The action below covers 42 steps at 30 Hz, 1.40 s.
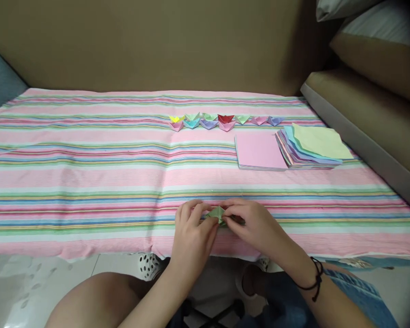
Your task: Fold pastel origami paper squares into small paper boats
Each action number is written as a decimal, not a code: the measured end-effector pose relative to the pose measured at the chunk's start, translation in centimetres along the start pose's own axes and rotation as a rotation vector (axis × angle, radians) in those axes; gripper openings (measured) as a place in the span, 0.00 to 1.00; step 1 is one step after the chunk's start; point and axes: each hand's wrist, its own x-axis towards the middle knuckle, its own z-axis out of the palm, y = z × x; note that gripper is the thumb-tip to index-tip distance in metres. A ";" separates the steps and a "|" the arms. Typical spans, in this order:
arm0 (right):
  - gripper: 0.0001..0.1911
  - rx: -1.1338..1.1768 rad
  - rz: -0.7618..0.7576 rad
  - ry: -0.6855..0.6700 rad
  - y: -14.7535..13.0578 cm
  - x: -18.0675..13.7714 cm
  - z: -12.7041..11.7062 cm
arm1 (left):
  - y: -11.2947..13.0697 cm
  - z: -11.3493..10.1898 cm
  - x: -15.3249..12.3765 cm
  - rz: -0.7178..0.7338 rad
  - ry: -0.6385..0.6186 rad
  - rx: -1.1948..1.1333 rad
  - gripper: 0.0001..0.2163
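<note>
A small green folded paper (216, 213) lies near the front edge of the striped cloth, pinched between my hands. My left hand (193, 228) holds its left side, the thumb pressed on the lower part and the fingers bent above it. On the other side my right hand (251, 219) grips the right end between thumb and fingertips. The fingers hide both ends of the paper, so its full shape cannot be made out. Its visible middle rises to a point.
Behind my hands, several small folded paper boats (208, 124) in mixed colours stand in two rows. A pink paper stack (260, 151) touches a fanned multicoloured paper stack (319, 143). The striped cloth (89, 177) covers the surface, with cushions (372, 114) along the right.
</note>
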 end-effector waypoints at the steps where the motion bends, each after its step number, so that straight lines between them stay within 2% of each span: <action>1: 0.11 0.008 0.010 0.020 0.0 0.0 0.2 | 0.0 0.0 0.0 -0.003 0.000 -0.004 0.06; 7: 0.09 -0.020 0.054 0.124 -0.2 -0.4 1.5 | -0.1 0.5 -0.1 -0.031 0.023 -0.026 0.06; 11: 0.10 -0.016 0.019 0.046 -0.3 -0.7 1.3 | -0.2 0.6 -0.2 -0.032 0.028 -0.029 0.05; 16: 0.17 -0.002 0.015 -0.045 -0.4 -0.9 0.8 | -0.1 0.6 -0.1 -0.028 0.011 -0.030 0.07; 24: 0.13 -0.009 0.038 -0.053 -0.5 -0.8 0.6 | -0.1 0.7 0.4 0.007 -0.001 -0.028 0.05; 29: 0.21 0.204 0.069 -0.052 -0.1 -0.9 -0.1 | -0.1 0.6 1.0 -0.038 -0.072 -0.057 0.04; 34: 0.23 0.420 0.130 -0.017 0.7 -0.8 0.1 | -0.5 0.8 1.7 -0.054 -0.120 -0.189 0.05; 38: 0.23 0.467 0.153 0.004 1.0 -0.7 0.4 | -0.7 0.8 1.8 -0.021 -0.127 -0.240 0.05; 42: 0.22 0.387 0.158 0.051 0.6 -0.6 0.9 | -0.7 0.8 1.7 0.019 -0.090 -0.213 0.05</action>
